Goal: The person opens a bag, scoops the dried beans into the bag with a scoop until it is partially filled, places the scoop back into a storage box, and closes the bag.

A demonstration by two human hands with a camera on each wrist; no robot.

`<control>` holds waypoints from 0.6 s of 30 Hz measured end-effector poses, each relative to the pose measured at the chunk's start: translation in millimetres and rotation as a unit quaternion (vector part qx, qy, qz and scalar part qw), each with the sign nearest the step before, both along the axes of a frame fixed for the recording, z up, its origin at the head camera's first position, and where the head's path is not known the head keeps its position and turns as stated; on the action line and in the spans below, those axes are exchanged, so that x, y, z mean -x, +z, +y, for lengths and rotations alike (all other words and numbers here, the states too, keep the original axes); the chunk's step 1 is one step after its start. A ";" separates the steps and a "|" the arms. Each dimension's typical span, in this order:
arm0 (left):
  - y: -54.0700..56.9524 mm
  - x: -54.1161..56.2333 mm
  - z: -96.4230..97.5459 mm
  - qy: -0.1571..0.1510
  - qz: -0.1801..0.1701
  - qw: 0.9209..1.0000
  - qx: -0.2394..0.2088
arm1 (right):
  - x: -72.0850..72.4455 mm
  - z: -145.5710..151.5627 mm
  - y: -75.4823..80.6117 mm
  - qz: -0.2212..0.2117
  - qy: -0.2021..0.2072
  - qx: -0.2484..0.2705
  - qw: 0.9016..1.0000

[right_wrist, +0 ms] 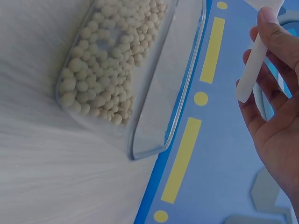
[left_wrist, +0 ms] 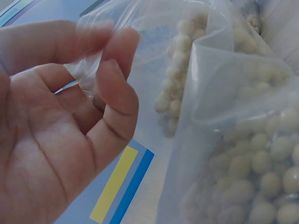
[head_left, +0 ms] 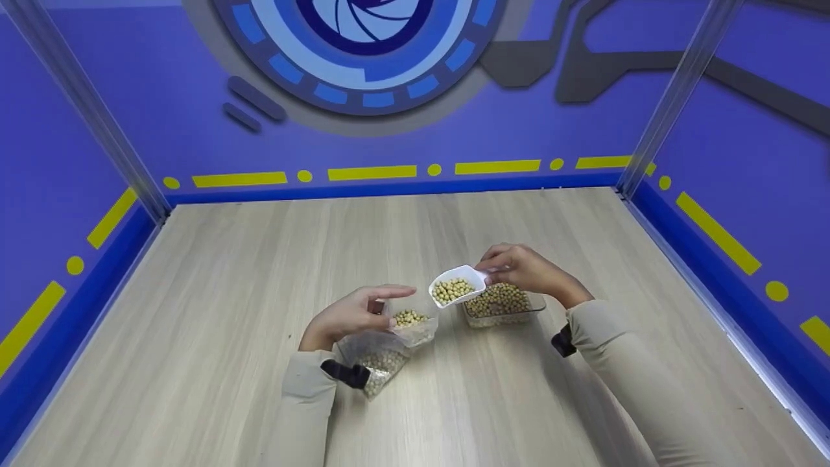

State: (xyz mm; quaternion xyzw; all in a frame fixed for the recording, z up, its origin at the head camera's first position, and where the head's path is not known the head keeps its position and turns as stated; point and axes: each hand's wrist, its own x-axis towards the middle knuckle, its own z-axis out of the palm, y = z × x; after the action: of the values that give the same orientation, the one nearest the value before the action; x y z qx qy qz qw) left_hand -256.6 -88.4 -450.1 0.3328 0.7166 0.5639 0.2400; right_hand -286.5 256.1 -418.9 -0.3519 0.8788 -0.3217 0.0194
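My right hand point(head_left: 528, 269) grips the handle of a white scoop point(head_left: 478, 277) heaped with pale yellow beans point(head_left: 452, 290). The scoop is held above the table, between a clear plastic bag point(head_left: 421, 334) and a clear container point(head_left: 509, 319). In the right wrist view, thumb and fingers wrap the scoop's handle point(right_wrist: 252, 70). My left hand point(head_left: 350, 314) pinches the film of the clear bag, which has beans inside; the left wrist view shows the film point(left_wrist: 91, 70) between thumb and fingers. Another clear bag of beans point(head_left: 382, 366) lies under the left wrist.
The clear container holds many similar beans point(right_wrist: 107, 60) and stands on the wood-grain table point(head_left: 227, 337) below the right hand. Blue panels point(head_left: 363, 149) with yellow marks border the table at the back and on both sides. Black wrist straps point(head_left: 347, 374) show on both sleeves.
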 end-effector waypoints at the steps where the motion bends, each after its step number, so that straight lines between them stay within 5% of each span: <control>1: 0.0 0.1 0.1 0.000 0.002 1.000 0.001 | -0.7 -1.7 0.5 0.001 0.003 -0.003 1.000; 18: 1.2 -0.1 1.2 -0.002 0.021 1.000 0.005 | -7.1 -22.6 10.7 0.075 0.061 -0.069 0.993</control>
State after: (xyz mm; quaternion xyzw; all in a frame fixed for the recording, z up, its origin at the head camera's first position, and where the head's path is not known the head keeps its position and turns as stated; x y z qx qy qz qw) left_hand -256.5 -87.2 -448.9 0.3452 0.7233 0.5530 0.2277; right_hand -279.4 233.5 -408.2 -0.4257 0.8749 -0.2311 -0.0023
